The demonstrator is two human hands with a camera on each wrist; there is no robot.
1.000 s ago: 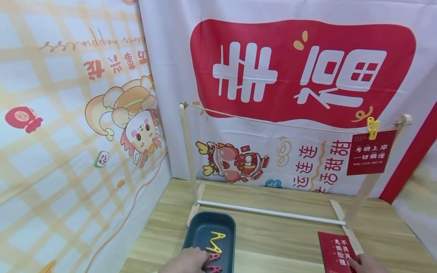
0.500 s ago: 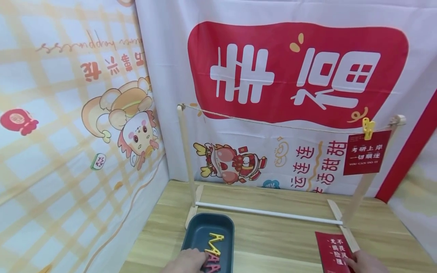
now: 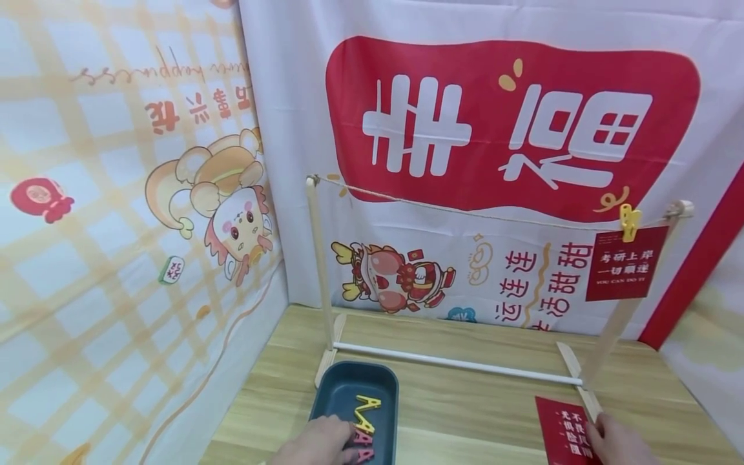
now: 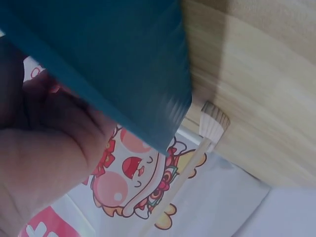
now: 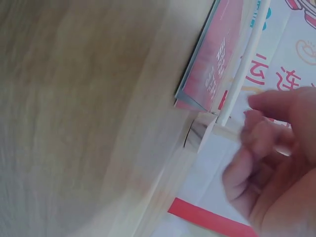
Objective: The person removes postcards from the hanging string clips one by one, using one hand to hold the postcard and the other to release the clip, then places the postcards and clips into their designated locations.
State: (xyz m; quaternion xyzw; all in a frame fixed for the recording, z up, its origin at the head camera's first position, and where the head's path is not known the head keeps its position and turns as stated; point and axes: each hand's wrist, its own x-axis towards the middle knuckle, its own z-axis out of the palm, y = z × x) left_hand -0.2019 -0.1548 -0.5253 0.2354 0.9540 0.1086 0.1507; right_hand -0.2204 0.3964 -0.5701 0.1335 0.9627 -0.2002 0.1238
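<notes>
In the head view my left hand reaches into a dark blue tray, its fingertips beside the pink clothespins. Yellow clothespins lie farther up in the tray. The tray wall hides part of the fingers in the left wrist view, so whether they pinch a clothespin is unclear. Loosely curled, my right hand is by the right edge of a red card with white writing. In the right wrist view the fingers look apart from the stacked red cards on the table.
A wooden rack with a left post, a string and a white lower bar stands behind the tray. A yellow clothespin holds another red card on the string. Printed cloths hang behind the table.
My right hand has shifted slightly forward along the card's edge. The left hand's fingers have moved a little among the pink clothespins. The card on the string still hangs there.
</notes>
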